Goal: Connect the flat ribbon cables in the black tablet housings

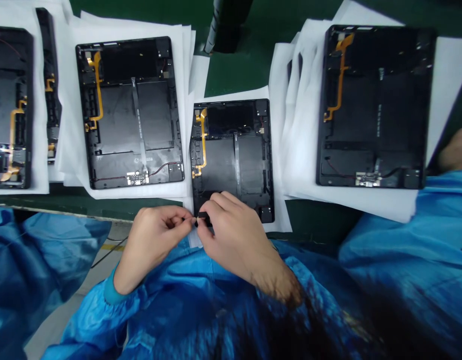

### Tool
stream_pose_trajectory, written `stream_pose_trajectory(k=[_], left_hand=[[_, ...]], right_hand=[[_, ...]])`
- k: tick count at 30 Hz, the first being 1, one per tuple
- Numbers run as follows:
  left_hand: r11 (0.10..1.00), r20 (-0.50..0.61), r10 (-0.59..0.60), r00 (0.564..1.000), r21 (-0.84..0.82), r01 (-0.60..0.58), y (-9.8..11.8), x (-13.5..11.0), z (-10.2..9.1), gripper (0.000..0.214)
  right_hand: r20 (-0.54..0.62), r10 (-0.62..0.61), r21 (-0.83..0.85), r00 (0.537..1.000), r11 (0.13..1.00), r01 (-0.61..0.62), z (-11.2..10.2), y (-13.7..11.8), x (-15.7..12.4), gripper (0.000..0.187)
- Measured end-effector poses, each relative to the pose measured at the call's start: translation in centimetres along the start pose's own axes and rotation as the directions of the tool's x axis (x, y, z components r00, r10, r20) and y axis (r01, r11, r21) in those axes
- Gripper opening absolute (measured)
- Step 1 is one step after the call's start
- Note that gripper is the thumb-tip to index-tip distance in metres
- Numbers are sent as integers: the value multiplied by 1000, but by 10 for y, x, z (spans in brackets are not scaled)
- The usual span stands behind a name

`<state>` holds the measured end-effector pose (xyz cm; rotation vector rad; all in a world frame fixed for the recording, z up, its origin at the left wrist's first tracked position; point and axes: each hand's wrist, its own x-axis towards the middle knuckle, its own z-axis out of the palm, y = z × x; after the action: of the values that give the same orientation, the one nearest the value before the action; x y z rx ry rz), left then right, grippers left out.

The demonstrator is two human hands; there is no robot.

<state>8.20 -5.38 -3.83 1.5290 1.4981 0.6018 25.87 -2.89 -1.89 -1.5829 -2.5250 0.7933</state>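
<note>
My right hand [233, 227] pinched a black piece [202, 215]; at nine o'clock, I couldn't tell whether my left hand [157, 232] held anything. The tablet [253, 165] lay at one o'clock. I judged the step fine handling; the next move called for steadiness.
</note>
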Motion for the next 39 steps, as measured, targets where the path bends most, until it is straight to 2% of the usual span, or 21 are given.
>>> stream_pose_trajectory(k=[3, 7, 10, 14, 20, 23, 26, 28, 31, 34, 36, 39], left_hand=[[990, 89, -142, 986, 9, 142, 3, 0, -4, 45], [920, 195, -383, 903, -5, 392, 13, 2, -8, 50], [882, 213, -456, 864, -26, 471, 18, 5, -8, 50], [874, 197, -471, 860, -30, 486, 19, 6, -7, 49], [860, 207, -479, 853, -85, 504, 25, 8, -8, 33], [836, 205, -517, 831, -85, 542, 26, 12, -6, 34], [817, 255, -552, 794, -25, 577, 22, 16, -6, 42], [806, 317, -556, 768, -21, 592, 19, 17, -8, 46], [799, 340, -549, 763, -52, 598, 18, 17, -11, 46], [786, 307, -569, 763, -71, 614, 24, 17, -12, 45], [770, 294, -589, 753, -76, 633, 28, 18, -12, 47], [764, 284, -607, 743, -52, 644, 30, 19, -9, 52]], right_hand=[[-40, -13, 12, 999, 1000, 14, 4, 1, -2, 13], [-91, -28, 25, 996, 999, 30, 9, 3, -3, 12], [-120, -33, 28, 992, 999, 37, 10, 3, -3, 12], [-138, -39, 30, 990, 999, 43, 11, 3, -4, 11], [-162, -50, 12, 986, 999, 52, 13, 4, -4, 9], [-165, -60, 13, 984, 998, 63, 13, 4, -5, 8], [-200, -81, 65, 976, 993, 95, 16, 6, -11, 9], [-309, -63, 116, 949, 988, 103, 20, 9, -19, 10], [-484, -2, 184, 875, 977, 104, 24, 15, -36, 21], [-513, 31, 272, 858, 954, 128, 26, 21, -54, 31], [-519, 33, 295, 854, 945, 142, 26, 23, -63, 29], [-587, 55, 256, 808, 959, 120, 26, 27, -70, 34]])
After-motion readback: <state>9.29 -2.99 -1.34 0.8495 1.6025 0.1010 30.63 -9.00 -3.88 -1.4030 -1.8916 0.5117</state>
